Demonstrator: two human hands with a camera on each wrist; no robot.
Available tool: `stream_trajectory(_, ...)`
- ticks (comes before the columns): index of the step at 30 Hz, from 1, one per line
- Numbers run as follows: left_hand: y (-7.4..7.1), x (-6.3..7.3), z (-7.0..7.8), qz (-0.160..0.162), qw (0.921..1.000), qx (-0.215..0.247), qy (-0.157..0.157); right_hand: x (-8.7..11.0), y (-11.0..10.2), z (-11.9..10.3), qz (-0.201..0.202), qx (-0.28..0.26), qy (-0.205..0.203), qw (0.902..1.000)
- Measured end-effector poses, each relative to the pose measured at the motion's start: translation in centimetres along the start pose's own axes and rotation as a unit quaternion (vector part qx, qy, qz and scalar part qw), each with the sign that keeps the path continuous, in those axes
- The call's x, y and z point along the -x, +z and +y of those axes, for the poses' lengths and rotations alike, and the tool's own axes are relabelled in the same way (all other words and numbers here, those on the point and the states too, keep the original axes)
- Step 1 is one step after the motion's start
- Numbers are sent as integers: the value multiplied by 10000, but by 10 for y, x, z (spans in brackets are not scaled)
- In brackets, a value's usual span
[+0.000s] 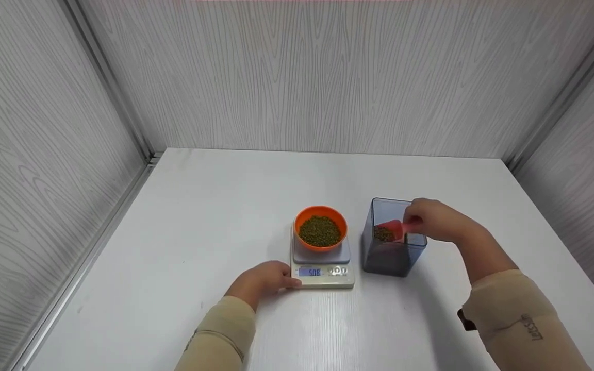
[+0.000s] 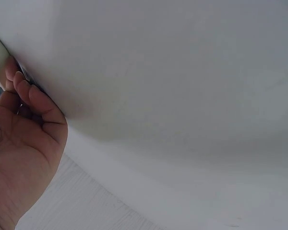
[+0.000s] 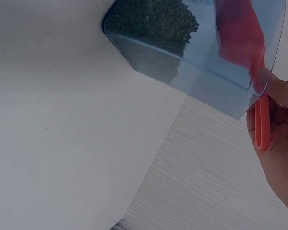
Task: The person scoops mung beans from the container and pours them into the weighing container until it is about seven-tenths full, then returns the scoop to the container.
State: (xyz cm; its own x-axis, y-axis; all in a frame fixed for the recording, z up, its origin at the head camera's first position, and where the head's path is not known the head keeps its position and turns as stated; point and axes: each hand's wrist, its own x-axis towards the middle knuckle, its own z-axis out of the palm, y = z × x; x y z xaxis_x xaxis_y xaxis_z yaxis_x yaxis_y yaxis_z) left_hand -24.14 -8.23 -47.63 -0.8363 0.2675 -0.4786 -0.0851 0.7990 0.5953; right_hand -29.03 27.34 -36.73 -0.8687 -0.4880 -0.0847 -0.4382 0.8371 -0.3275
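Two bare hands are at work in the head view. Right of centre, the right hand reaches over the rim of a clear bluish plastic container with a red scoop. Small green beans, probably mung, show at the scoop's mouth, so it looks at least partly loaded. Near the middle, an orange bowl holding more beans sits on a digital kitchen scale. Its display seems to read 508; any decimal point is too small to tell. The left hand grips the scale's lower left corner, thumb on top.

The left wrist view shows that hand at the left edge of the frame, fingers curled against the scale's side, probably steadying it.

In the right wrist view, the fingers close round the scoop's handle at the right edge. The scoop's head appears through the container wall at upper right, apart from the bean pile at upper centre.

Scooping appears to be the step in hand; the next move likely calls for lifting the scoop level over the rim and tipping gently above the bowl, watching the reading.
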Motion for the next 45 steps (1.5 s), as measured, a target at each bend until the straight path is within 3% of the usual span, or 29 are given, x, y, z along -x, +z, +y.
stream_trajectory(19,-2,-3,-3,-55,9995,-274,170,17,4,22,378,-924,251,9947)
stream_trajectory(27,-1,0,-1,-56,9998,-156,123,24,7,31,514,-1531,417,9860)
stream_trajectory(38,-1,-1,0,-47,9998,-144,101,36,8,40,631,-1854,703,9781)
stream_trajectory(45,-1,0,-1,-42,9996,-251,91,42,11,45,745,-2101,684,9724)
